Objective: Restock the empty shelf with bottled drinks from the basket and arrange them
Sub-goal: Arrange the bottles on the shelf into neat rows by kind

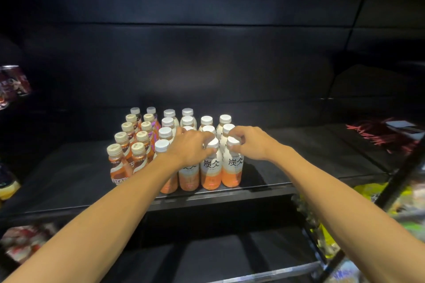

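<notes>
Both hands were on the front row of the shelf; the left hand had its fingers curled round the white cap of a front bottle, and the right hand pinched the cap of the bottle next to it, toward three o'clock. Both bottles stood upright at the shelf's front edge, touching each other; they seemed to be getting squared up rather than set down fresh.

The restock looked well along; four columns of white-capped bottles ran back toward twelve o'clock, and at nine o'clock of them stood two columns of beige-capped bottles, close-packed. Much remained, by my reading; the shelf lay bare toward three o'clock and at nine o'clock of the block. The basket was not in view, so how many bottles were left could not be told. Some red items lay at far three o'clock.
</notes>
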Demonstrator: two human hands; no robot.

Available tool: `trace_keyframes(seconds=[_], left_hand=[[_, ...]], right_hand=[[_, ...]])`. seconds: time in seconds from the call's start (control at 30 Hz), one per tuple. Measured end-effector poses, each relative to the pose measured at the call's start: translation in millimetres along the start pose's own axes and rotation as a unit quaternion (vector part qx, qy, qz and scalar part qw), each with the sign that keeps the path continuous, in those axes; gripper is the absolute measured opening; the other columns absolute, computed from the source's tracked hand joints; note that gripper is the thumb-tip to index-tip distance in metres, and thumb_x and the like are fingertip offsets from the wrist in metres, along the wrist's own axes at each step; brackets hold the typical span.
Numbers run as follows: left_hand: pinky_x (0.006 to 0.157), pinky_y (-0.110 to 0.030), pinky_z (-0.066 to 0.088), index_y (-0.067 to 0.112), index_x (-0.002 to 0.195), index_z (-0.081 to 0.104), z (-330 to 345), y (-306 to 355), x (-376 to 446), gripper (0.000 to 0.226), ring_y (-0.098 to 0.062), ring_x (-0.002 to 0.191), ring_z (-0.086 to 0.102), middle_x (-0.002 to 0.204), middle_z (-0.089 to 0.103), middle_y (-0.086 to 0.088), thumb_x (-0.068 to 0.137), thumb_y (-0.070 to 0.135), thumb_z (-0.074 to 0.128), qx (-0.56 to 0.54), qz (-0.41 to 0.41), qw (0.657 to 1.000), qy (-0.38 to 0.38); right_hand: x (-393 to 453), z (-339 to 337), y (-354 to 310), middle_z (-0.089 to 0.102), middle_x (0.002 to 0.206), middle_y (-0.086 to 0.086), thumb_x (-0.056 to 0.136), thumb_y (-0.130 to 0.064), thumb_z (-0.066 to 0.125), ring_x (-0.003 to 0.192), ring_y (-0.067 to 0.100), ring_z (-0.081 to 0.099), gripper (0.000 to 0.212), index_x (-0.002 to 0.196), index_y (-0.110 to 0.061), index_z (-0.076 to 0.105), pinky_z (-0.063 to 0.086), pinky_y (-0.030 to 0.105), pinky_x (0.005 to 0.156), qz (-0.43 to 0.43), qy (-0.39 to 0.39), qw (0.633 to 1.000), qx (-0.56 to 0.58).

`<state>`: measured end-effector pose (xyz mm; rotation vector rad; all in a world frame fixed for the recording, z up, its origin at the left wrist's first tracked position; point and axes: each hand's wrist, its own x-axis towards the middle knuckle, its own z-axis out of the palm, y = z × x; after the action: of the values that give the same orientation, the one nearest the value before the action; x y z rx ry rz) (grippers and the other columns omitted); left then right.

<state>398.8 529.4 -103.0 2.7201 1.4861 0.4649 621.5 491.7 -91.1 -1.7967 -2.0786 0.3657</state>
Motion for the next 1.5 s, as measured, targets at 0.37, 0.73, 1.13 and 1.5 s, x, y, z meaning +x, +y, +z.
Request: trace_keyframes(seconds=[0.37,0.73,1.13,1.5], left_hand=[[0.088,-0.044,0.051,0.016,0.108,0.072,8.1,0.6,2.8,0.038,-0.023,0.088,0.066,0.093,0.073,-0.002,0.088,0.048,0.071,-0.044,-0.002,0.997,0.06],[0.091,-0.039,0.046,0.023,0.116,0.07,9.8,5.0,-6.7,0.035,-0.021,0.093,0.065,0.093,0.074,-0.001,0.093,0.048,0.063,-0.025,0.003,0.995,0.092],[0.088,-0.046,0.051,0.028,0.119,0.068,-53.2,-73.1,-62.8,0.033,-0.033,0.1,0.066,0.107,0.074,-0.006,0.096,0.041,0.048,-0.016,-0.086,0.988,0.127],[0.084,-0.032,0.053,0.024,0.126,0.064,-58.9,-167.1,-121.9,0.029,-0.012,0.095,0.061,0.116,0.066,0.004,0.099,0.032,0.058,-0.063,-0.151,0.984,0.074]], right_hand=[[8.0,9.8,10.0,0.071,0.12,0.003,0.085,-0.036,0.081,0.102,0.02,0.066,0.048,0.13,-0.026,0.068,0.054,0.032,0.081,-0.001,0.051,0.999,-0.001],[3.1,16.5,-0.5,0.073,0.116,0.001,0.083,-0.04,0.081,0.095,0.02,0.07,0.049,0.128,-0.024,0.068,0.061,0.036,0.082,0.021,0.085,0.996,-0.029],[9.1,16.4,-88.9,0.068,0.128,0.0,0.09,-0.049,0.068,0.117,0.026,0.062,0.051,0.134,-0.024,0.061,0.051,0.04,0.091,-0.053,0.099,0.992,-0.058],[47.3,85.1,-193.1,0.072,0.114,0.0,0.089,-0.057,0.065,0.109,0.023,0.064,0.048,0.125,-0.025,0.065,0.047,0.045,0.098,-0.137,0.054,0.987,-0.056]])
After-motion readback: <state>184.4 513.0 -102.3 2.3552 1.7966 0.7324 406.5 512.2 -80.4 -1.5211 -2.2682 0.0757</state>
